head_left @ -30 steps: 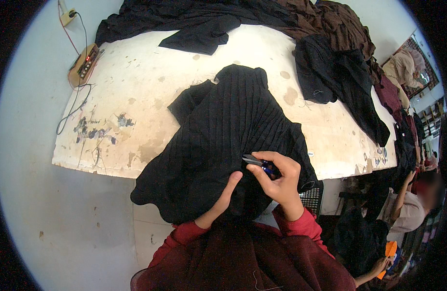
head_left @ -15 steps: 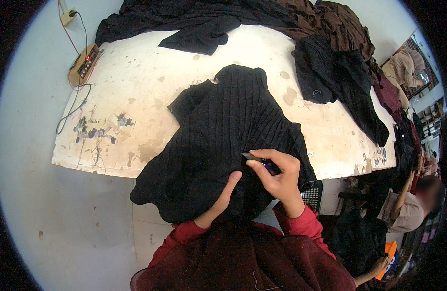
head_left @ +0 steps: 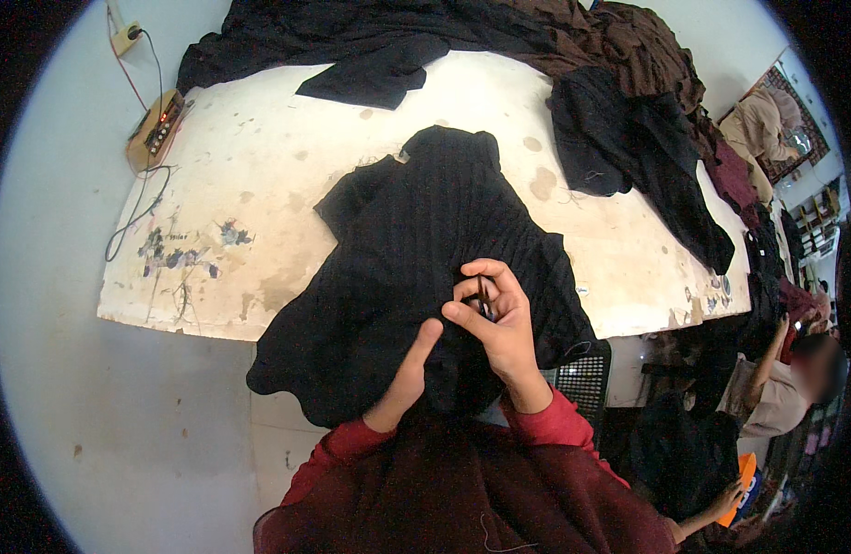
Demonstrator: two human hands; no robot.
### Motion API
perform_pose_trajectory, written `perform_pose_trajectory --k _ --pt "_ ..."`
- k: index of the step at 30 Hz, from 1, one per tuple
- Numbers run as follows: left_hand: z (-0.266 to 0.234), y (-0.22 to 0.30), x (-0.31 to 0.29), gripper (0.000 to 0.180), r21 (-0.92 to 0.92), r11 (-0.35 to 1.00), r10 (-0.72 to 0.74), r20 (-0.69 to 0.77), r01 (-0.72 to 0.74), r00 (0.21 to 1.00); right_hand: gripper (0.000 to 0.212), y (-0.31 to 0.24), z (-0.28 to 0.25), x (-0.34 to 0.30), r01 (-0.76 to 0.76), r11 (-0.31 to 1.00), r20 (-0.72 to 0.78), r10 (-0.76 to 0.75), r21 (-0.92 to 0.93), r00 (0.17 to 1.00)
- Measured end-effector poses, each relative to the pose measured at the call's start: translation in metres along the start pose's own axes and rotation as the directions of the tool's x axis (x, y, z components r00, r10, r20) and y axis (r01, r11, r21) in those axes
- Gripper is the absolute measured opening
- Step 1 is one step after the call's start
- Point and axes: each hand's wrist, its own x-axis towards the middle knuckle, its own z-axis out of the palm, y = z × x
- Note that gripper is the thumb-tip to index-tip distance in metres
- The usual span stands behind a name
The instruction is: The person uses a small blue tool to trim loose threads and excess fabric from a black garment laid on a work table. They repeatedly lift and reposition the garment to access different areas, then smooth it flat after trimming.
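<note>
A black pleated garment (head_left: 398, 231) lies over the table's near edge and hangs down toward me. My left hand (head_left: 409, 383) has hold of its near part, thumb on top and the other fingers hidden under the cloth. Just to the right, above the fabric, my right hand (head_left: 501, 323) is closed around small dark thread snips (head_left: 484, 297). Their blades are mostly covered by my curled fingers.
A pale stained table (head_left: 250, 194) carries black cloth (head_left: 379, 32), brown cloth (head_left: 628, 55) and another black garment (head_left: 642, 157). A control box (head_left: 156, 131) with cables is at the left. A plastic crate (head_left: 582, 379) stands below; a co-worker (head_left: 767, 388) sits at right.
My right hand has shifted left and up over the garment, and the snips have turned, with their blade tip less visible. My left thumb has moved slightly left.
</note>
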Motion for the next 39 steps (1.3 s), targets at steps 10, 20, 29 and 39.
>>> perform_pose_trajectory --k 10,20,29,39 --pt "-0.006 -0.004 0.004 0.036 -0.095 0.991 -0.092 -0.027 0.089 0.995 0.026 -0.019 0.003 -0.02 0.17 0.786 -0.011 -0.22 -0.594 0.976" --pt "-0.013 -0.012 0.005 0.04 0.129 0.992 -0.009 -0.014 0.01 1.0 0.018 -0.015 0.013 -0.015 0.219 0.666 -0.056 -0.366 -0.713 0.929" --pt "-0.01 -0.01 0.003 0.042 0.144 0.987 -0.072 -0.03 0.076 0.997 0.017 -0.013 0.015 -0.015 0.212 0.684 -0.057 -0.348 -0.699 0.936" --pt "-0.016 -0.019 0.004 0.044 0.132 0.989 -0.066 0.008 0.065 0.998 0.019 -0.006 0.011 -0.012 0.269 0.646 -0.046 -0.426 -0.715 0.903"
